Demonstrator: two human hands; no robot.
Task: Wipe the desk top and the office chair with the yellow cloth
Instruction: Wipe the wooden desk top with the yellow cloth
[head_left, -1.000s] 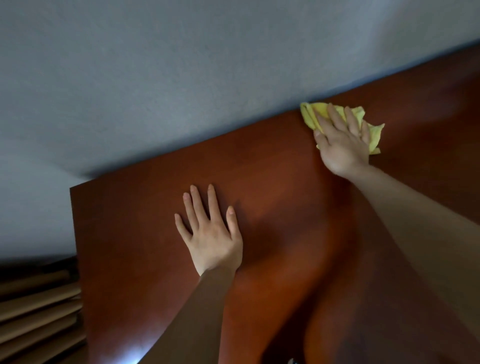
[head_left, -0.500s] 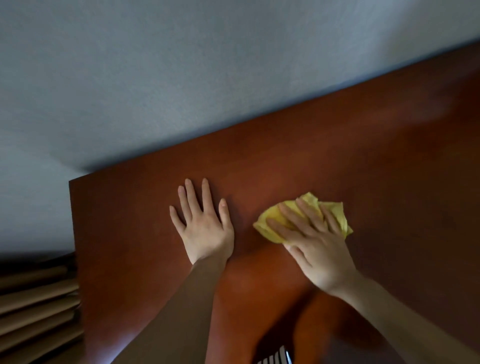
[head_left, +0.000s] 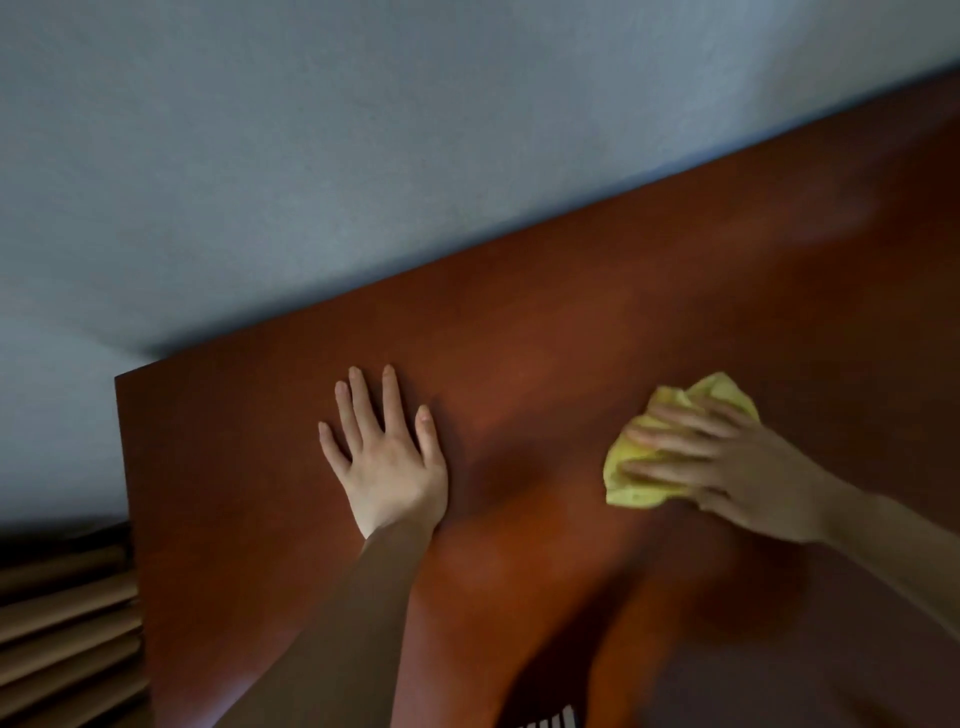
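Right of centre in frame, right hand (head_left: 748, 473) sits on the yellow cloth (head_left: 639, 483), fingers laid fairly straight across it and pressing it onto the desk top (head_left: 571, 322). Can't tell if the thumb tucks under. Left hand (head_left: 387, 462) is spread flat, palm down on the wood, centre-left, well apart from the cloth.

Risks as I see them:
- Cloth is bunched, not flat. That means a small contact patch, so likely streaks or missed strips between passes.
- I'm pressing it, not gripping it. A fast stroke could slide my fingers off and leave the cloth behind.
- Left palm covers a patch that won't get wiped unless I lift it, and it probably leaves prints on the surface.
- Far edge along the wall (head_left: 363, 156) and the left corner next to the slats (head_left: 62, 623) are easy to skip, since reach is awkward there.
- Right hand looks a bit blurred, so I can't judge how even the pressure is.

Chair isn't in view. I judge that part not started.
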